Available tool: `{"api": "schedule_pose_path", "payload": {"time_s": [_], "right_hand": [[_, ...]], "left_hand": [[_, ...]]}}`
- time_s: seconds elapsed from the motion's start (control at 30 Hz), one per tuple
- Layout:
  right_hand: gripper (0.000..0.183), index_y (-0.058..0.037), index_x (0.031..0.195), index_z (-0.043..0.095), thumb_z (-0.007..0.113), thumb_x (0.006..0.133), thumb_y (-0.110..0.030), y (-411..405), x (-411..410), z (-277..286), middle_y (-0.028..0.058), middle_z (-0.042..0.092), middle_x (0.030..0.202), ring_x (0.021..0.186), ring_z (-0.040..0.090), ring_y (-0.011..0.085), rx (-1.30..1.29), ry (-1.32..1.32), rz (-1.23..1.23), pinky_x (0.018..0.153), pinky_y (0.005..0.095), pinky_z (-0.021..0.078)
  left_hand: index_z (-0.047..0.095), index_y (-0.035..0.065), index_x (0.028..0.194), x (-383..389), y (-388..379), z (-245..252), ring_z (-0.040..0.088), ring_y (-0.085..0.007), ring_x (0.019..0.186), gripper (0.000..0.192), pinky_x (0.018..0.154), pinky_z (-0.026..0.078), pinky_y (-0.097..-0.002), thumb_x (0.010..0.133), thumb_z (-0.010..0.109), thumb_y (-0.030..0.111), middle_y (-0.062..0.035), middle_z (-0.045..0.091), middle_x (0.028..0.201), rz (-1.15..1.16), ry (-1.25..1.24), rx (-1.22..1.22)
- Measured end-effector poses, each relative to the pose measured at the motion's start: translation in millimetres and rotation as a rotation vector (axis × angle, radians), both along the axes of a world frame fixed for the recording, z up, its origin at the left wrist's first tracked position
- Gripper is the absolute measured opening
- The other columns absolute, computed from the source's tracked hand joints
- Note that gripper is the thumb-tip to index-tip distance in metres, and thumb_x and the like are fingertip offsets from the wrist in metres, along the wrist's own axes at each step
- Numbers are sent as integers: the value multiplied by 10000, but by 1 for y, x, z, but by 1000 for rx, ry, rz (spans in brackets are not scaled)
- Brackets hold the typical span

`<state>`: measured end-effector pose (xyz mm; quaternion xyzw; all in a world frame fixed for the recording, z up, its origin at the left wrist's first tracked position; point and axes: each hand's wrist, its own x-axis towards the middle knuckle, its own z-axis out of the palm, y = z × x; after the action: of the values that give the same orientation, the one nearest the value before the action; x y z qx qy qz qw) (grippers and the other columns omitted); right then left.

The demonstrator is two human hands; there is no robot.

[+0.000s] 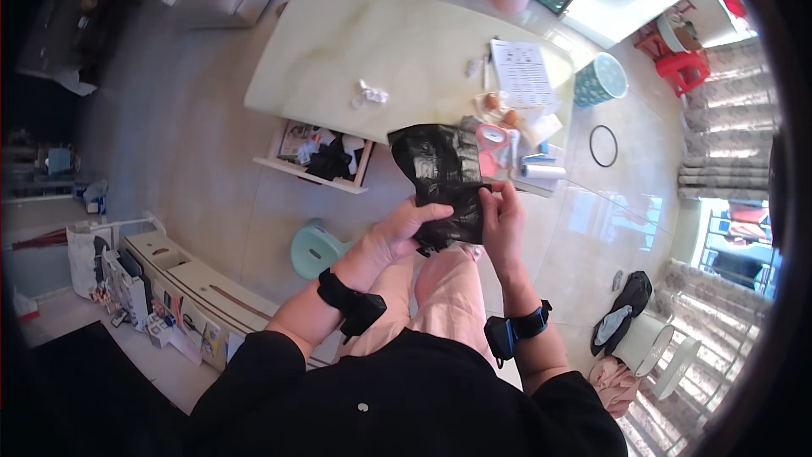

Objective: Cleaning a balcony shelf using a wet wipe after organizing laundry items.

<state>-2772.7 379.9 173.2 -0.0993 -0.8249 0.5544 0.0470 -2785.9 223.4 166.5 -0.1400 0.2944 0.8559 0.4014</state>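
Note:
A black plastic bag, creased and partly flattened, is held between both hands above my lap, near the front edge of the pale stone-topped table. My left hand grips its lower left part, with the thumb on top. My right hand pinches its right edge between thumb and fingers. Behind the bag on the table lie a pink-rimmed object, a white roll and a printed sheet. An open drawer left of the bag holds black and white plastic items.
A mint-green stool stands on the floor at the left, in front of a long low cabinet. A patterned blue bin is beside the table's right end, with a dark ring on the floor near it. Crumpled white scraps lie on the table.

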Motion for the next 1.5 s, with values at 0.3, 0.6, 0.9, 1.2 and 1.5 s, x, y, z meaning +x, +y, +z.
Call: {"api": "schedule_pose_path", "payload": {"time_s": [0.3, 0.6, 0.9, 1.2, 1.5], "right_hand": [[100, -28, 810, 479, 480, 855, -117, 188, 48, 54, -17, 489, 518, 467, 362, 8, -204, 98, -275, 402, 179, 253], [126, -42, 790, 517, 511, 846, -155, 389, 119, 79, -54, 448, 525, 472, 344, 3, -27, 222, -561, 409, 174, 239], [179, -31, 848, 528, 477, 868, -202, 522, 136, 97, -12, 535, 750, 655, 470, 31, -275, 159, -546, 584, 180, 397], [213, -35, 1020, 489, 446, 872, -183, 579, 71, 70, 90, 571, 953, 823, 572, 177, -726, 4, -582, 724, 296, 471], [253, -16, 974, 499, 498, 836, -228, 743, -7, 2, 117, 577, 902, 765, 584, 236, -570, -190, -874, 671, 377, 489]], "left_hand": [[440, 102, 716, -4, 87, 27, 552, -126, 666, 215, 624, 465, -252, 664, 581, -52, -16, 543, 724, -32, 240, -95], [514, 83, 946, -19, 222, 62, 520, -62, 621, 222, 463, 409, -173, 737, 583, 52, 22, 526, 752, -253, 336, -313], [553, 48, 947, -61, 313, 53, 561, -123, 644, 198, 565, 468, -229, 844, 486, 204, -45, 594, 799, -209, 217, -189], [527, -25, 981, -125, 444, -39, 566, -160, 734, 295, 664, 456, -277, 867, 437, 231, -93, 596, 856, -4, 333, -396], [573, -13, 750, -191, 518, -115, 563, -285, 620, 276, 584, 425, -348, 787, 524, 256, -183, 568, 666, -285, 959, -1188]]}}
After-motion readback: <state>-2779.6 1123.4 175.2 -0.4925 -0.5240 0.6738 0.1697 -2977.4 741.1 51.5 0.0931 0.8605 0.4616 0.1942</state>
